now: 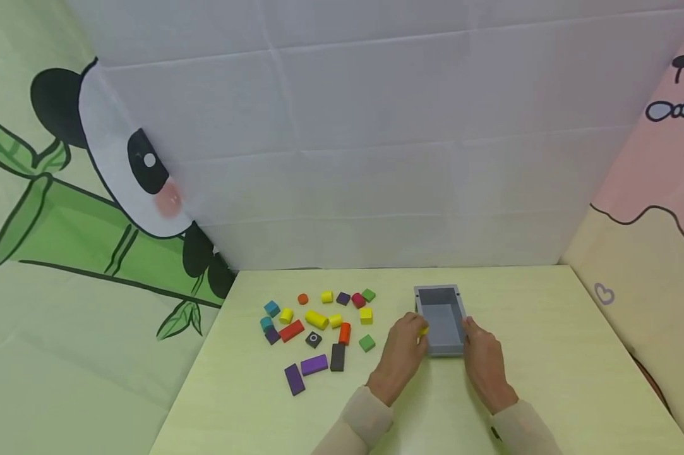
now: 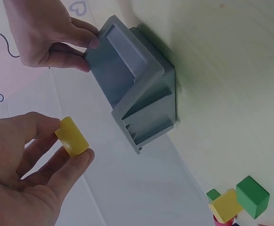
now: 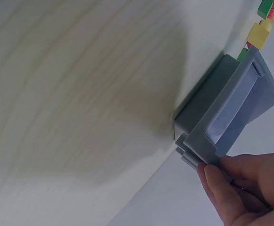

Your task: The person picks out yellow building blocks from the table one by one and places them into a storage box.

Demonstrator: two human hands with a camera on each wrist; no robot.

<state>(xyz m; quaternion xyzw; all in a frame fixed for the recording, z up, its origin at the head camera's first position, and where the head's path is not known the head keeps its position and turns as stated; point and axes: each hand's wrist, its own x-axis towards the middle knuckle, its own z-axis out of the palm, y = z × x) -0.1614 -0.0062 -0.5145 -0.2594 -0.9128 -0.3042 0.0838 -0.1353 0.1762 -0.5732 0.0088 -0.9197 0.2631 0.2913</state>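
Observation:
My left hand [image 1: 400,354] pinches a small yellow block [image 2: 72,136] between thumb and fingertips, just left of a grey box [image 1: 445,351]. The block looks rounded along its side, and the fingers cover most of it in the head view. On the other side, my right hand [image 1: 486,361] grips the box's right rim with thumb and fingers, as the right wrist view shows close up. The box is rectangular and open at the top, and its visible floor is bare. Slots or ledges mark its outer wall in the left wrist view.
Left of the box, several coloured blocks lie scattered on the pale table [image 1: 546,316]. Among them are a purple block [image 1: 314,364], a black block [image 1: 338,357], a green block [image 1: 367,343] and a yellow cube [image 1: 366,316]. A white cloth wall [image 1: 376,189] stands behind.

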